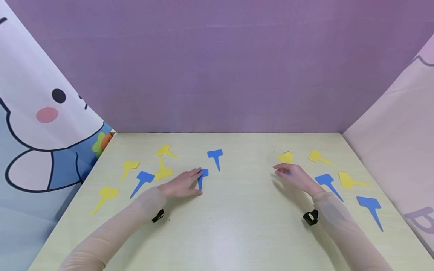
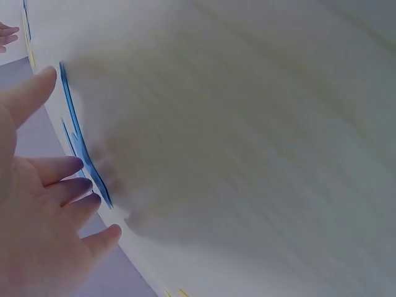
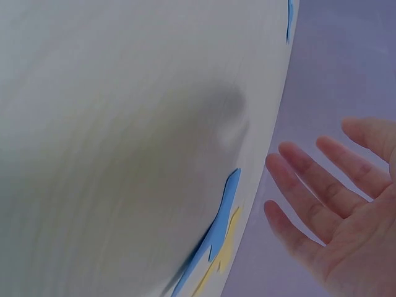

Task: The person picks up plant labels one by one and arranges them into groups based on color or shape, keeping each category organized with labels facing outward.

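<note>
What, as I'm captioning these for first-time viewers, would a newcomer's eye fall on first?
Probably the large cartoon figure at the far left, beside the plain purple backdrop. Next, the bright yellow pieces and blue pieces, scattered towards both sides of the pale table. Then the bare hands: the left hand at a blue piece left of centre, the right hand near a yellow piece on the right.

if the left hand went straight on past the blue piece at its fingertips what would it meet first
The left hand would probably meet the farther blue T-shaped piece around its stem, though the hand's height above the table is hard to judge.
</note>
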Motion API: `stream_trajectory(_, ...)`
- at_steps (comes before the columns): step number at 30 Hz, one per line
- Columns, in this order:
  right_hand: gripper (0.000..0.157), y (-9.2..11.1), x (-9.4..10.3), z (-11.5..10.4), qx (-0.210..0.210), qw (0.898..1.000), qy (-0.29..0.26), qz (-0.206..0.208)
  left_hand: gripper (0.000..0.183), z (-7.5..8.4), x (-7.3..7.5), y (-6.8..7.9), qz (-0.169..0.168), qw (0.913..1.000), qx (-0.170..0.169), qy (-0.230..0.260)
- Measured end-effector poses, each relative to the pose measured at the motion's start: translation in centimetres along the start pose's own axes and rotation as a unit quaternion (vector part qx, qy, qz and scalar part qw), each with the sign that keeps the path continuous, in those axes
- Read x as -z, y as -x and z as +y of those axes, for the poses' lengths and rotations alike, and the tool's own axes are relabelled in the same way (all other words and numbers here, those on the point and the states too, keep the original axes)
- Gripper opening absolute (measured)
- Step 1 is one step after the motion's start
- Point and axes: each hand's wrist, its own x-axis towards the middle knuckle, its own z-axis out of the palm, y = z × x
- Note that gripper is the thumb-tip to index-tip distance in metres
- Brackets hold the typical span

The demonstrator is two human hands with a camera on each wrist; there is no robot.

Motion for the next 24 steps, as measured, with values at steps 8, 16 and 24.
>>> stream_trajectory(8,0.027,-0.7,-0.2,-0.4,0.024,1.000,0.010,0.000,0.072,-0.2,-0.2,-0.2,-0.015,0.9997,0.006,-0.016)
stream_trajectory(16,0.029,-2.5,-0.6,-1.2,0.029,0.999,0.007,-0.023,0.071,0.0,-0.1,-0.1,-0.013,0.9998,0.005,-0.014)
stream_trajectory(24,0.032,-4.6,-1.2,-2.2,0.009,0.999,-0.003,-0.052,0.071,0.0,-0.2,0.0,-0.008,0.9997,-0.001,-0.022)
